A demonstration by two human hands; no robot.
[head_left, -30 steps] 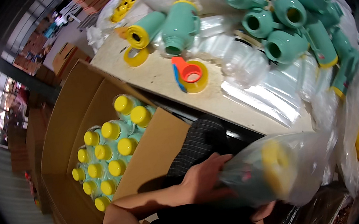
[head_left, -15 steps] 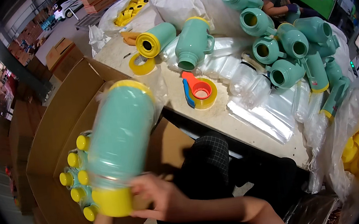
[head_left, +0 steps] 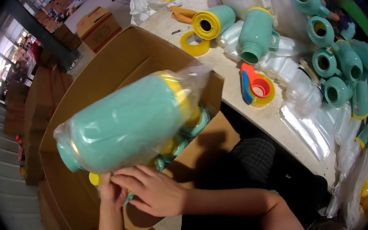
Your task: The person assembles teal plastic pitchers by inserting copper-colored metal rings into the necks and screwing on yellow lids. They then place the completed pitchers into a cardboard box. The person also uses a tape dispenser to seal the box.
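Observation:
A mint-green thermos flask with a yellow base ring, wrapped in a clear plastic bag, lies tilted in the air above an open cardboard box. Its narrower green end points left, the yellow ring right. Under the narrower end, my left hand is closed and seems to support the flask; the exact grip is hidden. My right hand is closed too, its bent fingers meeting those of the left just below the flask. What they pinch cannot be made out. Bagged flasks with yellow caps stand in the box, partly covered.
On the worktable are a red-and-blue tape dispenser, a yellow tape roll, clear plastic bags, a standing flask and a lying one. Several unbagged flasks are piled at the right. A person works behind them.
The flask has swung from near upright to almost level, its yellow ring now to the right. Both hands have come together beneath it. My view has shifted left.

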